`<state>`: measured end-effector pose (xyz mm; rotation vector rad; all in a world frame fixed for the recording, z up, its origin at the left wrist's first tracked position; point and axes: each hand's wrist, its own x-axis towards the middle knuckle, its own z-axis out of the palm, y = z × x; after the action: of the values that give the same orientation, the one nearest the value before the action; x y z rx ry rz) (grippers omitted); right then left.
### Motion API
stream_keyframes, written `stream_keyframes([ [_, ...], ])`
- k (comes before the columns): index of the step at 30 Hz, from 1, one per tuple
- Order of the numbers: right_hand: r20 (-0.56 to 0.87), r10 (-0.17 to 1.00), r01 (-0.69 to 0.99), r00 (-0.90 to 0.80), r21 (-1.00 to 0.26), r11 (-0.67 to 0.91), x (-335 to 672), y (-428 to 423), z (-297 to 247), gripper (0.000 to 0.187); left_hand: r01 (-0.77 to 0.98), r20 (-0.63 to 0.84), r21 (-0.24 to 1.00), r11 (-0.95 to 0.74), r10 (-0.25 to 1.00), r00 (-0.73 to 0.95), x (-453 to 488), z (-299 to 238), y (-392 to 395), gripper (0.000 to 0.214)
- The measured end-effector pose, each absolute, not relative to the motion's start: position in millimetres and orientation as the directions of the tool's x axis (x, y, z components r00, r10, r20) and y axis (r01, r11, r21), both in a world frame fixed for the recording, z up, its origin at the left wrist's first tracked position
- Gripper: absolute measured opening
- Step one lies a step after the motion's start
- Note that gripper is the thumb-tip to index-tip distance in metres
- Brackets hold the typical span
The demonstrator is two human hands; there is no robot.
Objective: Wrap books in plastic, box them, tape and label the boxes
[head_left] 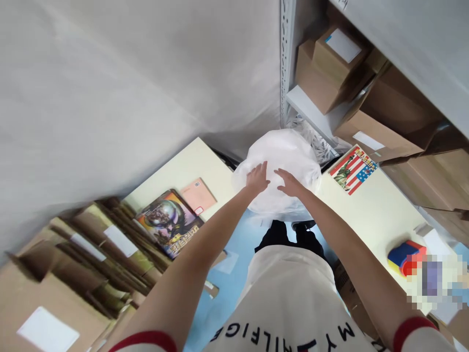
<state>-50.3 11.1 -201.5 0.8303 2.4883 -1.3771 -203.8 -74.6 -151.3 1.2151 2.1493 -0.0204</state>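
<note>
A puffy white plastic bag (280,146) stands in front of me between two pale tabletops. My left hand (258,178) is over the near left part of the bag, fingers stretched forward. To its right, my right hand (289,184) is held above the same bag with thumb and fingers apart. Neither hand grips anything, and whether the fingertips touch the plastic I cannot tell. The bag's underside and what it may contain are hidden.
Flattened cardboard boxes (110,244), a dark illustrated box (168,222) and a pink card (198,198) are on the left. A flag-patterned booklet (352,169) lies on the right tabletop (381,205). Shelving (311,110) with cartons (330,68) rises behind it.
</note>
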Motion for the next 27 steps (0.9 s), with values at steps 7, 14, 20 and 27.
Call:
stream_keyframes([
  [7, -0.271, 0.567, 0.512, -0.778, -0.797, 0.321, -68, 16, -182, 0.04, 0.66, -0.319, 0.649, 0.378, 0.923, -0.215, -212, -151, -81, 0.017],
  [14, -0.246, 0.748, 0.405, -0.617, -0.914, 0.033, -23, 29, -117, 0.033, 0.414, -0.393, 0.837, 0.357, 0.92, 0.002, -231, -102, -75, 0.048],
  [20, -0.182, 0.946, 0.234, -0.267, -0.965, -0.119, 38, 51, -76, 0.047, 0.342, -0.383, 0.875, 0.342, 0.922, 0.058, -229, -72, -43, 0.031],
  [27, -0.201, 0.953, 0.248, -0.226, -0.958, -0.143, 89, 39, -57, 0.058, 0.181, -0.278, 0.94, 0.288, 0.957, -0.08, -192, -53, -10, 0.03],
])
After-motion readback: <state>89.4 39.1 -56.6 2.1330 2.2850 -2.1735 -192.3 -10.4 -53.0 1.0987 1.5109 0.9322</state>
